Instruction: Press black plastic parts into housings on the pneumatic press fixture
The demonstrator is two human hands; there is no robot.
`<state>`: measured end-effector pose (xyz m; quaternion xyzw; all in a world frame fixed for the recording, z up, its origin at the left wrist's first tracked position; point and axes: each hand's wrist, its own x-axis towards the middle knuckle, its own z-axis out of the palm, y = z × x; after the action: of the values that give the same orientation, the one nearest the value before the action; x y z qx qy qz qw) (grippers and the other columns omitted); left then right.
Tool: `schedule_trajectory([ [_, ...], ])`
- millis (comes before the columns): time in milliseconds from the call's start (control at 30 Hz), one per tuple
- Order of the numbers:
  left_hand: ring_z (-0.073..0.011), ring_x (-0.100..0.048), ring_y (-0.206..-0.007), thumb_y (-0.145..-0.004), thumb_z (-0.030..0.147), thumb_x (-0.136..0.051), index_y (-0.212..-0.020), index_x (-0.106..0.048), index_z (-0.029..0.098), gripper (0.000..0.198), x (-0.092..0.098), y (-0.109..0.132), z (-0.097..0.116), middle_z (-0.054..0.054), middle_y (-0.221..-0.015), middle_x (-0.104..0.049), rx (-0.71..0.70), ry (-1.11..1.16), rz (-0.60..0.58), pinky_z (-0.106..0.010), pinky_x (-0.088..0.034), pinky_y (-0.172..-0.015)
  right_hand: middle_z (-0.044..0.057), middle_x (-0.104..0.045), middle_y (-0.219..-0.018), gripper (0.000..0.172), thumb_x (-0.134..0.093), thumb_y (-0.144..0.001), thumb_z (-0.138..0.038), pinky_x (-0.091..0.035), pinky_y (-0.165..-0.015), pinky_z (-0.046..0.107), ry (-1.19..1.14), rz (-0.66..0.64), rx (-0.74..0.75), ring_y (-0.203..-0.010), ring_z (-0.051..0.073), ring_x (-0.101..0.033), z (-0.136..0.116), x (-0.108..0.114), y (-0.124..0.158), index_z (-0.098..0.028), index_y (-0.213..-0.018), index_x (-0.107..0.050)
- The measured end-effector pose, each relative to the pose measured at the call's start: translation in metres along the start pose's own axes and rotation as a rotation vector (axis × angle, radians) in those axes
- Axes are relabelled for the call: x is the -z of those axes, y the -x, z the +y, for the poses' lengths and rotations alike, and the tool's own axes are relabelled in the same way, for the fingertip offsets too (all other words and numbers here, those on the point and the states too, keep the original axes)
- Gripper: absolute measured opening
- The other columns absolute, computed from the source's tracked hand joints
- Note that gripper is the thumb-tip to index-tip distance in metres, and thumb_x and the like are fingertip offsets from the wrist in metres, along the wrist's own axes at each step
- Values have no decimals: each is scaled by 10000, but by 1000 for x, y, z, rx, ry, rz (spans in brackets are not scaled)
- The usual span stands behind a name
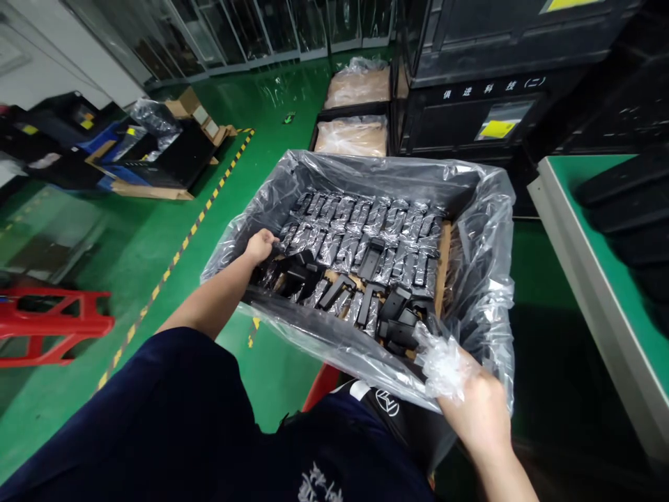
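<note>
In front of me is a black bin with a clear plastic liner (491, 293) draped over its rim. Rows of black plastic parts (345, 213) in clear wrapping fill its far side. Nearer to me, loose unwrapped black parts (397, 303) lie jumbled on brown cardboard. My left hand (260, 247) reaches over the bin's left side, fingers closed beside the wrapped rows; what they pinch, if anything, is hidden. At the near right corner, my right hand (478, 408) is closed on crumpled clear plastic wrap (444, 362).
Black crates (465, 118) are stacked behind the bin on the right. A green-topped bench (590, 230) runs along the right side. To the left are a red plastic frame (57, 324) and a loaded pallet (151, 188). Two open boxes (352, 136) sit beyond the bin.
</note>
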<state>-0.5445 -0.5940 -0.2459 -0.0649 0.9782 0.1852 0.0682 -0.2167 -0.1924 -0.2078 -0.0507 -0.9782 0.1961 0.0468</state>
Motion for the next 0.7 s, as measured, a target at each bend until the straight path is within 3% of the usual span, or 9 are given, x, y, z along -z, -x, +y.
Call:
schedule_trajectory([
  [200, -137, -583, -794, -984, 193, -403, -1107, -513, 91, 194, 14, 13, 16, -65, -912, -620, -37, 43, 251, -305, -481, -794, 78, -685, -795, 164, -459, -761, -143, -482, -588, 308, -1, -3, -15, -651, 226, -658, -4, 2, 0, -186, -833, -600],
  [267, -143, -579, -809, -968, 145, -408, -1104, -501, 90, 174, 17, 13, 22, -58, -895, -615, -94, 27, 270, -300, -457, -825, 74, -682, -790, 185, -452, -756, -133, -479, -591, 305, -8, 5, -11, -661, 227, -661, -5, 2, -1, -188, -851, -602],
  [400, -162, -588, -878, -946, 215, -489, -1044, -542, 118, 147, 28, 13, 32, -49, -939, -615, -182, -12, 281, -353, -464, -881, 77, -679, -789, 186, -432, -759, -134, -475, -582, 309, 9, 17, -8, -644, 231, -658, -5, 3, -1, -196, -837, -590],
  [533, -188, -588, -953, -985, 167, -319, -1162, -493, 78, 264, 50, 11, 39, -112, -1023, -614, -137, -27, 386, -350, -450, -902, 75, -669, -746, 166, -437, -760, -142, -472, -573, 308, 11, 21, 2, -626, 235, -656, -6, 4, -2, -195, -795, -590],
  [600, -188, -595, -942, -991, 177, -287, -1169, -510, 80, 301, 59, 12, 40, -111, -1003, -628, -118, -37, 363, -322, -455, -879, 77, -676, -753, 185, -445, -751, -143, -476, -578, 309, 12, 32, 2, -637, 240, -661, -6, 4, -2, -191, -826, -608],
  [700, -158, -618, -795, -960, 314, -473, -1026, -614, 134, 238, 59, 22, 35, -51, -858, -650, -128, -61, 144, -282, -498, -756, 77, -687, -775, 204, -452, -753, -150, -483, -591, 311, 11, 29, -5, -659, 244, -670, -5, 3, -2, -193, -862, -619],
])
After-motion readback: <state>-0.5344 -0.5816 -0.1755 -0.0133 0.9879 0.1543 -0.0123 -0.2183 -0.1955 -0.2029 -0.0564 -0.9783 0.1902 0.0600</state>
